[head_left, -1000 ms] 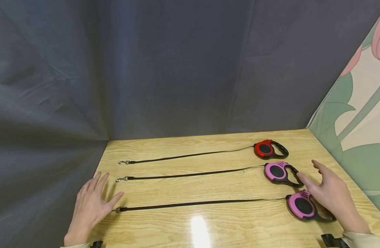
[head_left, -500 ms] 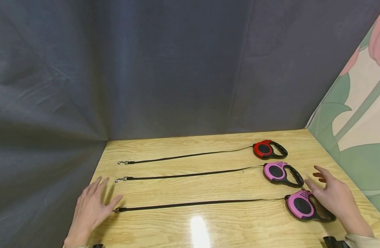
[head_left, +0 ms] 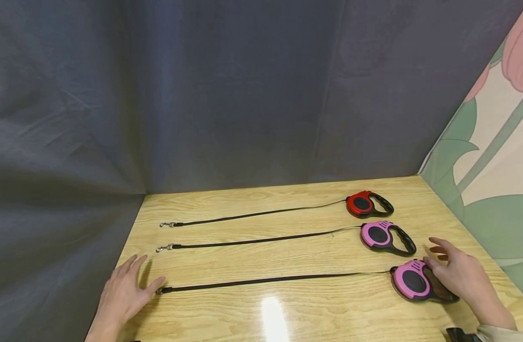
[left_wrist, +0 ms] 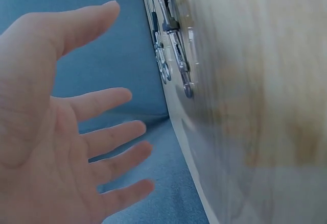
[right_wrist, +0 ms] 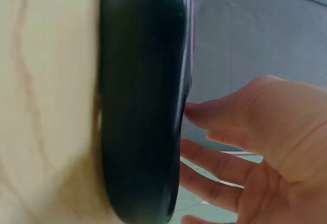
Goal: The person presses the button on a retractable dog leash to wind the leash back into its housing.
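Observation:
Three retractable dog leashes lie drawn out across the wooden table: a red leash (head_left: pixel 360 204) at the back, a pink leash (head_left: pixel 378 234) in the middle and another pink leash (head_left: pixel 414 281) nearest me. My left hand (head_left: pixel 124 292) hovers at the left end of the nearest strap (head_left: pixel 244 282), fingers spread, partly hiding its clip. Two metal clips (left_wrist: pixel 179 63) show past that hand in the left wrist view. Above the nearest leash's black handle hangs my right hand (head_left: pixel 458 273), fingers loosely bent and holding nothing. In the right wrist view the handle (right_wrist: pixel 143 106) fills the middle, close to the thumb.
A dark grey cloth (head_left: pixel 244 95) hangs behind the table (head_left: pixel 210 313) and along its left side. On the right stands a panel with a flower print (head_left: pixel 500 166). Light glares off the table's front middle.
My right hand has drawn back from beside the middle leash's handle and lowered toward the nearest one. The left hand has shifted slightly toward me. The leashes lie as before.

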`<state>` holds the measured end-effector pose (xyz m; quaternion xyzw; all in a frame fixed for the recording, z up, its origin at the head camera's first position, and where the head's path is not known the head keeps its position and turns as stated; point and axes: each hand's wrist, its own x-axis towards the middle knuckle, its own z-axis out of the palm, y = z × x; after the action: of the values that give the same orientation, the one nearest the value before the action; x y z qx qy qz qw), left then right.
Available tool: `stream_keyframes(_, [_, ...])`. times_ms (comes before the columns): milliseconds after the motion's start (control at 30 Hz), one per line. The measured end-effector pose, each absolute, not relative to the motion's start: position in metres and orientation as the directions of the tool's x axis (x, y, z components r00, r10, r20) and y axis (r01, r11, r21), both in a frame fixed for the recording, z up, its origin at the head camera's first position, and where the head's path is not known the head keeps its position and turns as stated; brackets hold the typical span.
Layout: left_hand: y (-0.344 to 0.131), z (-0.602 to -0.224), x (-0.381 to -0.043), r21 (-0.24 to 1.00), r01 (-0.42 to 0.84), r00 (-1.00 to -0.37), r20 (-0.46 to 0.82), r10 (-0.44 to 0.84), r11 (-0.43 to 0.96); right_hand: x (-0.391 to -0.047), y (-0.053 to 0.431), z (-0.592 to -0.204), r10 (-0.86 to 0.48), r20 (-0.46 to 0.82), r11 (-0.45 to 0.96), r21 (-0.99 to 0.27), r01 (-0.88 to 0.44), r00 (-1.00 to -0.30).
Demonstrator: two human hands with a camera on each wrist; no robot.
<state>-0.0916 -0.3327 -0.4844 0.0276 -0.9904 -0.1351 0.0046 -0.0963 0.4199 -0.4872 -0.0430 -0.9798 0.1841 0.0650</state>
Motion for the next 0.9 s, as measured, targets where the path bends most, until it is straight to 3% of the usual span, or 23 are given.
stream_keyframes(200, [-0.3358, -0.4866, -0.0913, 0.267, -0.094, -0.993, -0.09, -0.073, 0.959, -0.0938, 0.4223, -0.4886, 0.107, 0.069, 0.921, -0.384, 0.073, -0.992])
stream_keyframes(567, [-0.3358, -0.4905, -0.0934, 0.272, -0.093, -0.99, -0.124, -0.061, 0.958, -0.0917, 0.4225, -0.4894, 0.08, 0.056, 0.913, -0.405, 0.051, -0.995])
stream_keyframes(900, [-0.3397, -0.4871, -0.0935, 0.295, -0.155, -0.975, -0.199, -0.098, 0.943, -0.0896, 0.4224, -0.481, 0.07, -0.07, 0.902, -0.422, 0.093, -0.995])
